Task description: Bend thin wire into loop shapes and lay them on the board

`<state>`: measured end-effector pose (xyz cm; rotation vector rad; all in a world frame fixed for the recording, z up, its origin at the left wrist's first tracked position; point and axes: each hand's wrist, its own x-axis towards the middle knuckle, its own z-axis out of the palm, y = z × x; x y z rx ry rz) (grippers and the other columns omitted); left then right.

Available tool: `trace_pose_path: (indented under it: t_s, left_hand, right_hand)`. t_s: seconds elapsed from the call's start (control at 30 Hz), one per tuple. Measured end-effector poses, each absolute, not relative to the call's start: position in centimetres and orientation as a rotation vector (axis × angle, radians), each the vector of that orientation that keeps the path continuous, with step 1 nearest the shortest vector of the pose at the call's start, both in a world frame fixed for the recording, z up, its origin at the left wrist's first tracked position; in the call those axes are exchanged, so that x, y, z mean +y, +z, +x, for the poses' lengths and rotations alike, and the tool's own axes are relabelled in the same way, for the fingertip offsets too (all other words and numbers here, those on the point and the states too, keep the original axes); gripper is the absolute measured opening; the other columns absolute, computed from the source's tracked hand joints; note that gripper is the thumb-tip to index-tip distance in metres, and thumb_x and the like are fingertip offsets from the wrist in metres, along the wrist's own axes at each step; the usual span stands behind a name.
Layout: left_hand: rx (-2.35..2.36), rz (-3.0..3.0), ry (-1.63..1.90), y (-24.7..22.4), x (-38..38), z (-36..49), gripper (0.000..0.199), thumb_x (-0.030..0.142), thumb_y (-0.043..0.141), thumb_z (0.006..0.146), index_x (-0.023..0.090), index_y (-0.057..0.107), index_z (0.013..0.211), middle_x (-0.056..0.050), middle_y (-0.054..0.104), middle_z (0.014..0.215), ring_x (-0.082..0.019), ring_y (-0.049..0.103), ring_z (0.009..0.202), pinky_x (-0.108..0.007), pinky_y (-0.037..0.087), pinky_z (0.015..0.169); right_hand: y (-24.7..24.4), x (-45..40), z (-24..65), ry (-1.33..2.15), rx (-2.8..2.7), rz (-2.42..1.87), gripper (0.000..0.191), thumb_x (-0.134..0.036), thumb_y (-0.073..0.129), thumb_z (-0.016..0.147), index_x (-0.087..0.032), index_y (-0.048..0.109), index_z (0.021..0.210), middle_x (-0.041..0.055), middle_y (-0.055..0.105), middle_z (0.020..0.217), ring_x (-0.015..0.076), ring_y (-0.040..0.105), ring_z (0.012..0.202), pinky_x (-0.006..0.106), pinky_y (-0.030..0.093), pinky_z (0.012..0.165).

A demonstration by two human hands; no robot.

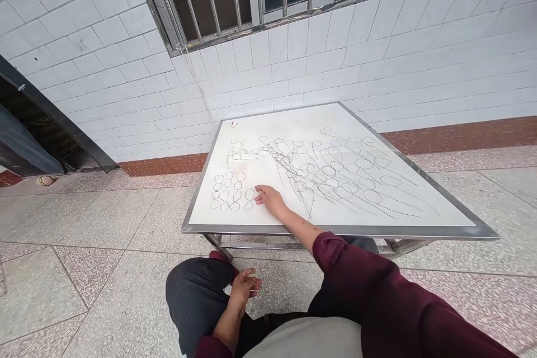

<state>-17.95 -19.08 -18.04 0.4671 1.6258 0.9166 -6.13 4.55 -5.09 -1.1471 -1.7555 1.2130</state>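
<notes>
One arm (304, 229) outstretched, right hand (271, 200) at loops (249, 199); left hand (244, 286) near knee (195, 279).

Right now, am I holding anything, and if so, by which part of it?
Your right hand is close by a thin loop; whether it grips the edge, I can't tell. I see nothing held in your left hand.
</notes>
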Motion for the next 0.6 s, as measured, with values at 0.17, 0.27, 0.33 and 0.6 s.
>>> trace_pose_path:
  t_s: [0.17, 0.27, 0.33, 0.6]
  left_hand:
    - [1.636, 0.491, 0.902, -18.2, -19.4, -18.1, 0.029, 0.032, 0.056, 0.09, 0.014, 0.057, 0.114, -0.007, 0.063, 0.106, -0.017, 0.063, 0.086, -0.036, 0.054, 0.074]
    - [1.644, 0.496, 0.889, -18.2, -19.3, -18.1, 0.031, 0.032, 0.056, 0.09, 0.014, 0.057, 0.115, -0.008, 0.062, 0.108, -0.018, 0.063, 0.089, -0.037, 0.054, 0.076]
    - [1.65, 0.498, 0.881, -18.2, -19.3, -18.1, 0.031, 0.032, 0.056, 0.09, 0.015, 0.056, 0.116, -0.008, 0.062, 0.11, -0.018, 0.063, 0.09, -0.038, 0.054, 0.076]
    - [1.677, 0.574, 0.852, -18.0, -19.0, -18.1, 0.029, 0.035, 0.057, 0.089, 0.014, 0.059, 0.109, -0.005, 0.066, 0.093, -0.015, 0.063, 0.075, -0.032, 0.052, 0.07]
  right_hand:
    - [-5.6, 1.8, -4.2, 0.943, -1.92, -1.044, 0.033, -0.008, 0.039, 0.091, -0.016, 0.064, 0.112, 0.0104, 0.064, 0.109, 0.0156, 0.067, 0.09, 0.035, 0.054, 0.087]
    - [-6.3, -0.9, -2.6, 0.775, -2.046, -0.934, 0.028, -0.008, 0.046, 0.088, -0.016, 0.068, 0.104, 0.0126, 0.063, 0.113, 0.0229, 0.059, 0.108, 0.044, 0.048, 0.097]
    - [-7.1, -2.8, -1.5, 0.703, -2.118, -0.86, 0.027, -0.01, 0.05, 0.088, -0.016, 0.068, 0.106, 0.0131, 0.063, 0.117, 0.0253, 0.054, 0.114, 0.046, 0.046, 0.101]
    - [-8.9, -6.4, 1.0, 0.137, -2.352, -0.646, 0.049, -0.006, 0.043, 0.089, -0.013, 0.047, 0.137, 0.0148, 0.053, 0.136, 0.0259, 0.043, 0.128, 0.048, 0.042, 0.104]
